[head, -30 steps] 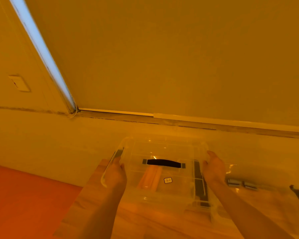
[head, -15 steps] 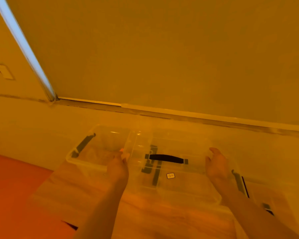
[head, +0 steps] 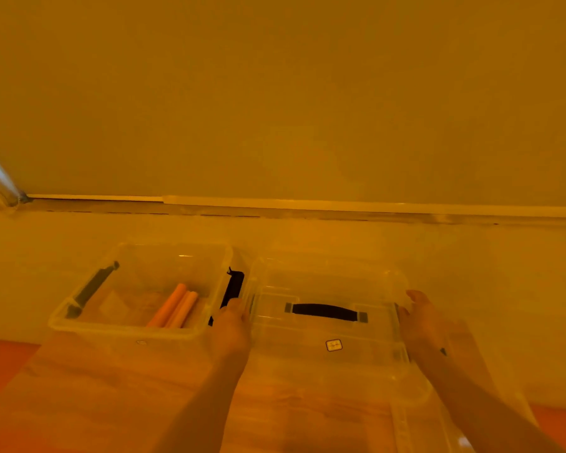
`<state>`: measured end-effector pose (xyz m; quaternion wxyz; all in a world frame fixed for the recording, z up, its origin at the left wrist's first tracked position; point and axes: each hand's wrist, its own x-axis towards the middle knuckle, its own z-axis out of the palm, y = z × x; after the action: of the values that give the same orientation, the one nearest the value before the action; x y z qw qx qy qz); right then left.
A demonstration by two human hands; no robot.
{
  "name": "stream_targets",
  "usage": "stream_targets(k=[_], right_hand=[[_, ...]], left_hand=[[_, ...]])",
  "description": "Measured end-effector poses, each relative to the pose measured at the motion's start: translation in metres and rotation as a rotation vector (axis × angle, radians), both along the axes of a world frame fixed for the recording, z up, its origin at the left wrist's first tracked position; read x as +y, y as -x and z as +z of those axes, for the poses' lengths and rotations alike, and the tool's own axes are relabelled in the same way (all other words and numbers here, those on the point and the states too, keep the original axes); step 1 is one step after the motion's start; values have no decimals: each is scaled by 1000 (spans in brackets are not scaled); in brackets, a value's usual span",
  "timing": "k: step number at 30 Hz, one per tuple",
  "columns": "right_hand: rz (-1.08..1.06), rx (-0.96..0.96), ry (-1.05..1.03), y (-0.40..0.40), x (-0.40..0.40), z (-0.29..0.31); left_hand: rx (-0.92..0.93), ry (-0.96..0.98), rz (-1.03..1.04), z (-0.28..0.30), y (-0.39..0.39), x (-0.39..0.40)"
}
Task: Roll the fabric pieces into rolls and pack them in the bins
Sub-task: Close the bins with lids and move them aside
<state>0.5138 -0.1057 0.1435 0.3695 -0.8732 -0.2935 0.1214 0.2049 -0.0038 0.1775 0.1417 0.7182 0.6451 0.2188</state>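
Since the earlier frame both hands carried the clear lid (head: 327,322) rightward, uncovering the open bin (head: 138,325); left hand (head: 231,331) and right hand (head: 422,325) grip its opposite edges; fabric rolls (head: 174,305) lie inside the bin on the wooden table (head: 111,387).

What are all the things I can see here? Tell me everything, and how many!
Open clear plastic bin: one, see-through, left on the table.
Rolled orange fabric pieces: about three, inside the open bin.
Clear plastic lid with black handle: one, right of the open bin, held at both ends.
Black side latch: one, on the open bin's right side.
Grey side latch: one, on its left side.
Wooden table: one, light brown, under everything.
Left hand: one, grips the lid's left end.
Right hand: one, grips the lid's right end.
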Motion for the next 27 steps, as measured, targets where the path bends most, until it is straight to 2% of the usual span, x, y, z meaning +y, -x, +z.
stream_targets(k=[1,4,8,15,27], right_hand=[[4,23,11,-3,2,-3],[-23,39,34,-10,11,-13],[-35,52,79,-17,26,-33],[20,113,86,-16,43,-52],[-10,76,124,-18,61,-63]], left_hand=[[30,47,-46,-16,-6,8],[-68,200,41,-42,-17,27],[-134,268,52,-56,-22,38],[-107,299,70,-75,-23,55],[-68,301,28,-89,-29,63]])
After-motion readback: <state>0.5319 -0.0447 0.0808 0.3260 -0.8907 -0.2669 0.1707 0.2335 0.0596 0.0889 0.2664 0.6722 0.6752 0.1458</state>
